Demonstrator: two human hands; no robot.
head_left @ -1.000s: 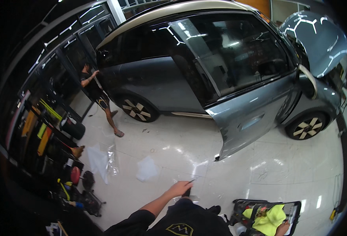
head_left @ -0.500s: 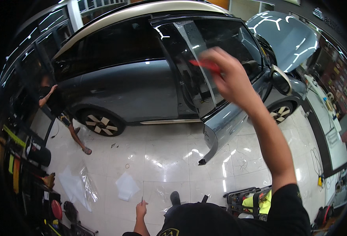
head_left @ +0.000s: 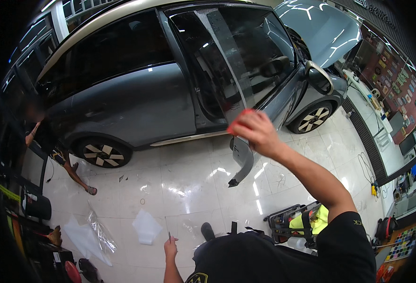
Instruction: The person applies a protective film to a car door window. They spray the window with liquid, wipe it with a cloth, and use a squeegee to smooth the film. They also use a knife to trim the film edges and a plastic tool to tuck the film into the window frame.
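Observation:
My right hand (head_left: pixel 260 134) is raised over the edge of the open front door (head_left: pixel 283 115), closed round a red flat tool (head_left: pixel 240 117). The door's window (head_left: pixel 245 42) carries a pale strip of film with droplets. Low at centre, my left hand (head_left: pixel 170 247) grips a thin slender tool (head_left: pixel 169 235), too small to identify. Below and right of my right arm sits an open caddy (head_left: pixel 283 226) with a yellow cloth (head_left: pixel 318 219).
The grey car fills the back, its bonnet (head_left: pixel 316 28) raised. A co-worker (head_left: pixel 52 141) stands by its rear. Plastic sheets (head_left: pixel 85 236) lie on the tiled floor (head_left: pixel 184 184). A workbench (head_left: pixel 377 122) runs along the right; tools and a bin (head_left: pixel 36 205) line the left.
My right hand has risen from the caddy with the red tool, then moved lower along the door window. The view has shifted, with the car now further left; the co-worker remains at the rear.

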